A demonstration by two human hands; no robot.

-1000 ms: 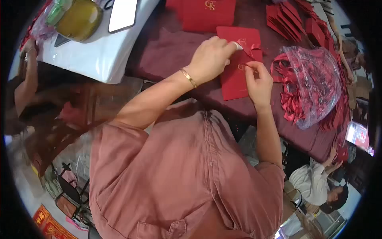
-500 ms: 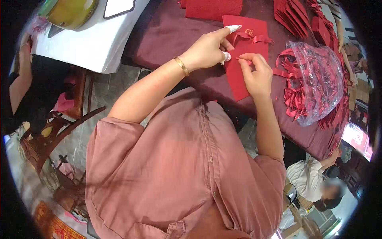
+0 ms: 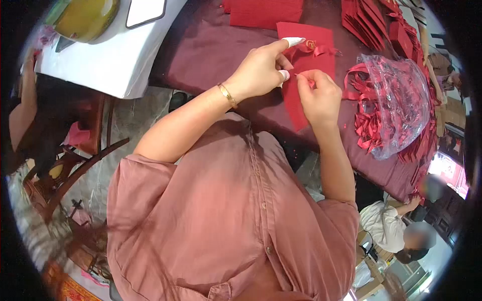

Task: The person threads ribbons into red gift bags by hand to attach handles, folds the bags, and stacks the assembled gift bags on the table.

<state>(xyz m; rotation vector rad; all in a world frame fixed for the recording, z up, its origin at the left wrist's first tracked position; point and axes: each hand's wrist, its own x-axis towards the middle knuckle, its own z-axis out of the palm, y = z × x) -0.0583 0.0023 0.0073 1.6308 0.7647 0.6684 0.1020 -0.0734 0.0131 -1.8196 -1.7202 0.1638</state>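
Note:
A red envelope (image 3: 317,65), with a small gold emblem and a red ribbon (image 3: 325,50) across it, lies in front of me. White wraps cover the index finger and thumb of my left hand (image 3: 262,69). That index finger stretches over the ribbon near the emblem, while the thumb and a bent finger grip the envelope's left edge. My right hand (image 3: 321,95) is closed over the envelope's lower part, thumb and fingertips pinched together on a thin ribbon end. Most of this end is hidden by my fingers.
A clear plastic bag (image 3: 401,103) of red ribbons lies right of my hands on the dark red tablecloth (image 3: 201,55). Stacked red envelopes (image 3: 362,22) stand behind it. At upper left, a white table (image 3: 93,67) bears a phone (image 3: 145,11). Other people are at both sides.
The view has shifted slightly. My right thumb and fingertips have moved a little closer to my left hand. The envelope and ribbon stay under my hands.

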